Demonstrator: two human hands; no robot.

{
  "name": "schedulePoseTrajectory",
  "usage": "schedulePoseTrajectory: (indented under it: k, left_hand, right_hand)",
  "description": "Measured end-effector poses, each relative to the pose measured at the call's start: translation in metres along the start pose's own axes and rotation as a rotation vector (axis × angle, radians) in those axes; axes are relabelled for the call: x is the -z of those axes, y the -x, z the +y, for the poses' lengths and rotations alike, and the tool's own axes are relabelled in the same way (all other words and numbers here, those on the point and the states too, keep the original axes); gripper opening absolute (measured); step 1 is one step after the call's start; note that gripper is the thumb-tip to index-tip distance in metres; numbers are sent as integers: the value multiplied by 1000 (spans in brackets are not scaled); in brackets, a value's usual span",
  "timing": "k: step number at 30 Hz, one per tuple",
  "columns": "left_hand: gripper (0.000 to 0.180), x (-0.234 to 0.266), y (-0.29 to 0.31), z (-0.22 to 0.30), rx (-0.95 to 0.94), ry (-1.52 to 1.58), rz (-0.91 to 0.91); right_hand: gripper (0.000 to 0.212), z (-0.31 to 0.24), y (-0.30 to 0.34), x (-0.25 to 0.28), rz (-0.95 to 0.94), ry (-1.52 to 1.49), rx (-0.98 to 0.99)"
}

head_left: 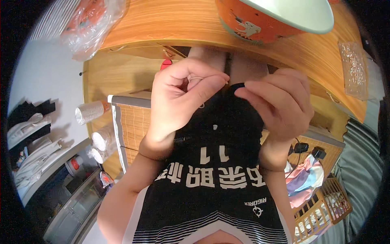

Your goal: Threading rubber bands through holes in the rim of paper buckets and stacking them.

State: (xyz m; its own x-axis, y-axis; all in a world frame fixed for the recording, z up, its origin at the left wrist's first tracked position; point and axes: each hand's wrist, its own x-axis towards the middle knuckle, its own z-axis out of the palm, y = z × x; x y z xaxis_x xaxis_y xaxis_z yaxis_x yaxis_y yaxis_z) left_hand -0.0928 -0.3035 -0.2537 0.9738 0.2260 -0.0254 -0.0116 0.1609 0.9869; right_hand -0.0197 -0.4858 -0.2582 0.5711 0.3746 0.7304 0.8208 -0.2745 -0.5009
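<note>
My left hand is raised over my lap, its thumb and forefinger pressed together in a pinch. A thin pale strand shows inside the curl of its fingers; its kind is not clear. Close by, my right hand also has its thumb tip and forefinger nearly together, the other fingers curled in. Whatever may be between the fingertips is too small to name. A small gap separates the two hands, with the black jersey I wear behind and below them.
A large orange bowl with a pale inside stands near the wooden table's edge. A clear plastic bag lies at left, a clear textured packet at right. Stacked cups are on the left; a wooden rack with cloth is lower right.
</note>
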Motion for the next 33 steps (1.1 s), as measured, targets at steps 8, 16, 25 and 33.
schedulePoseTrajectory:
  k: [8, 16, 25, 33]
  left_hand:
    - [8, 15, -1, 1, 170, 481, -183]
    - [16, 2, 8, 22, 251, 303, -104]
    - [13, 6, 9, 3, 38, -135, -15]
    - [10, 10, -12, -9, -482, -412, -211]
  right_hand:
    - [35, -5, -6, -20, 34, -94, 97]
    - [25, -3, 2, -16, -6, -24, 121]
    - [15, 11, 6, -35, -10, -145, 31]
    - [23, 10, 20, -23, -93, -134, -10]
